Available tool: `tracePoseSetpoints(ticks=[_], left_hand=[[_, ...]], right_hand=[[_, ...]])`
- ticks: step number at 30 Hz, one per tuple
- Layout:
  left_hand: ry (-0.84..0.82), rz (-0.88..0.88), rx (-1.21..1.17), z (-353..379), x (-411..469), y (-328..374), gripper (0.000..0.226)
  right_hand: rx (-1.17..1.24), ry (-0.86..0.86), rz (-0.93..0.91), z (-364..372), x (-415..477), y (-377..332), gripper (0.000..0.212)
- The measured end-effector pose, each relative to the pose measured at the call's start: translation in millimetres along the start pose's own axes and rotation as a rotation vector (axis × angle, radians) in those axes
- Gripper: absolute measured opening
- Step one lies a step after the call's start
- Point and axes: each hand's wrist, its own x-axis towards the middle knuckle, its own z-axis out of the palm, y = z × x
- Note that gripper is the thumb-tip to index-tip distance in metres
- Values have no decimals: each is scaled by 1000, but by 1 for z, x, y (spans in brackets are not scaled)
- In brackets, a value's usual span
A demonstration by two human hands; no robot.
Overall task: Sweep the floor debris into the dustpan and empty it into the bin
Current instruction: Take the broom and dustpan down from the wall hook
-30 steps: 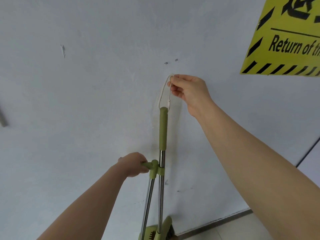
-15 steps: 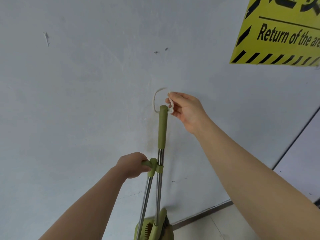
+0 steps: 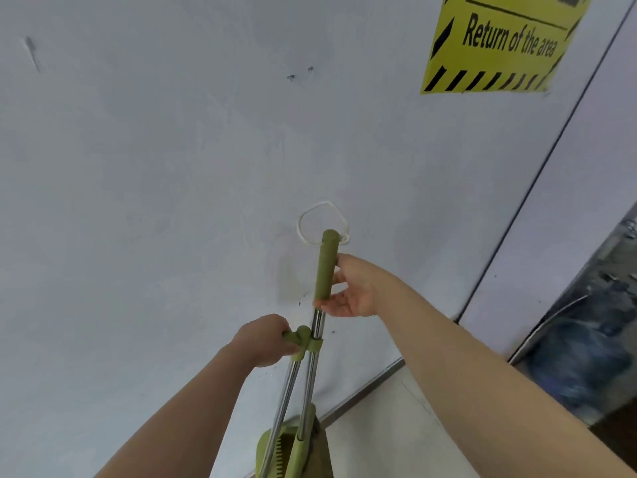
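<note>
Right hand (image 3: 355, 291), loosely open against broom grip (image 3: 325, 267), should close fully round it while left hand (image 3: 265, 343) just below grips dustpan handle (image 3: 293, 338) steady.

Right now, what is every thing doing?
Long olive-green broom handle: upright, near the wall.
White cord loop: slack at the handle's top.
Left hand: grips the short green dustpan handle.
Right hand: touches the broom's grip; hold unclear.
Yellow black-striped sign: flat on the wall.
</note>
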Motion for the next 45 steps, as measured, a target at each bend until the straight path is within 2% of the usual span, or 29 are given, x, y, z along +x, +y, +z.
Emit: tracePoseSetpoints(ticks=[10,15,23,30,38,43,45], left_hand=[[-139,135,-44,40,-12,-19,27],[-237,212,-72,68,-24,-17,33],[-344,392,-4,99,-55,2,35],[-517,582,95,137,-93,36,41],[-436,936,383,201,-188,74,36],[-409,1153,468,226,-252,93,39],[-404,1210,487,231,-268,97,39]], right_hand=[[527,226,34,26,-12,80,50],[509,236,136,26,-29,124,53],[534,344,140,16,-71,178,34],[776,464,146,5,-126,241,31],[1463,623,-32,13,-219,345,13],[1492,638,-61,28,-284,407,9],[1496,694,-73,31,-321,433,8]])
